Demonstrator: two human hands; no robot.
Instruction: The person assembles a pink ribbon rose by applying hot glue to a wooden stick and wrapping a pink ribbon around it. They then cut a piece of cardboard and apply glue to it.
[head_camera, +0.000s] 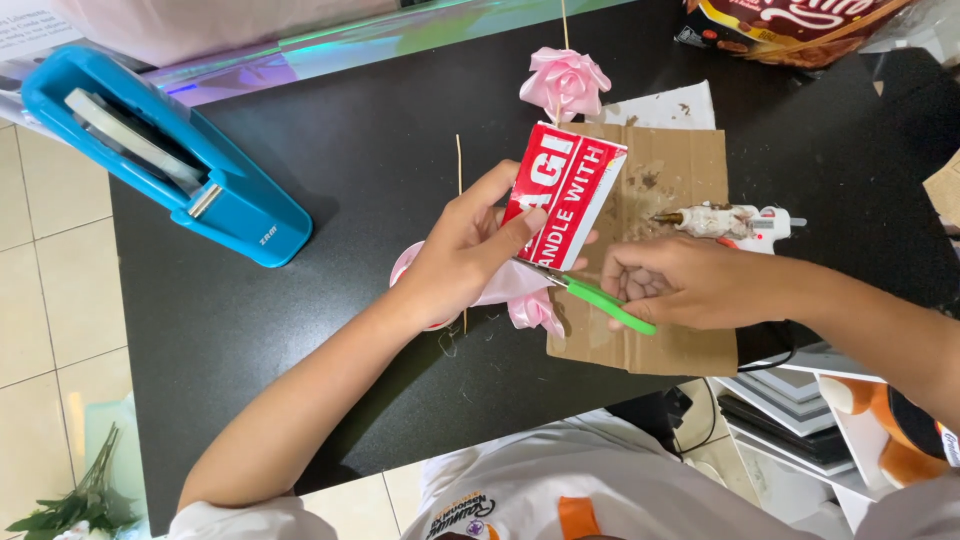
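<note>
Your left hand pinches a red sticker with white letters; your right hand grips green-handled scissors at its near edge.

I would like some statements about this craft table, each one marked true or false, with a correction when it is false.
1. The left hand holds a red and white card. True.
2. The right hand holds blue scissors. False: the scissors have green handles.
3. The glue gun lies on the cardboard sheet. True.
4. The tape dispenser is pink. False: it is blue.
5. The pink ribbon rose lies on the floor. False: it lies on the black table.
</note>
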